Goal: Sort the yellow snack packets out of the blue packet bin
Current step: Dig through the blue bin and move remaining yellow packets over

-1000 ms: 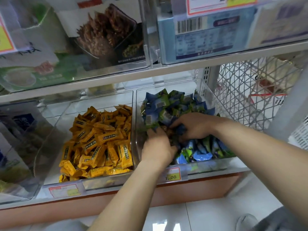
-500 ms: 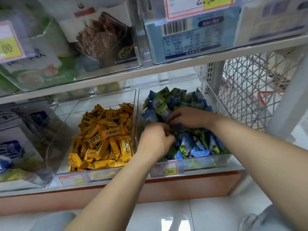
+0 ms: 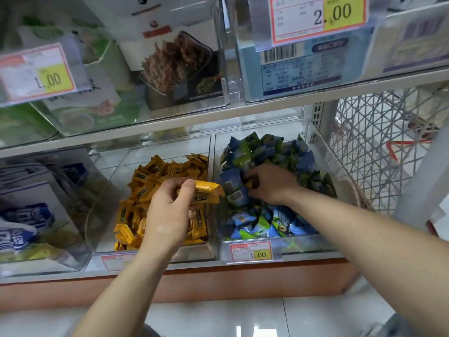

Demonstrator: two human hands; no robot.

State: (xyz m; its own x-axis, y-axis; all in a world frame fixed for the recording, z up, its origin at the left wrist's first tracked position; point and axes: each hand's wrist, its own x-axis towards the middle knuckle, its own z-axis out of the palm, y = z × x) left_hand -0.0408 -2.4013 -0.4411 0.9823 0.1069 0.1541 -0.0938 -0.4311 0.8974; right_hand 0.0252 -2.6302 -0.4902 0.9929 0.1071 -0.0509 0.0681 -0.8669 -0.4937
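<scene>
Nearest you, the price tag (image 3: 255,251) fronts the blue packet bin (image 3: 320,154). Your left hand (image 3: 170,212) pinches a yellow snack packet (image 3: 209,189) between thumb and fingers. The packet hangs above the divide between the two clear bins and is not yet released.

Carry it fully over the yellow packet bin (image 3: 150,152) and drop it on the yellow pile (image 3: 165,171). In my judgement, releasing it here risks it sliding back among the blue.

Your right hand (image 3: 272,184) is dug fingers-down into the blue packets (image 3: 267,152), curled. Whether it grips anything, I cannot tell. Use it to part the pile and expose strays rather than grab blind.

No yellow shows on the surface of the rear heap, though strays may lie beneath.
</scene>
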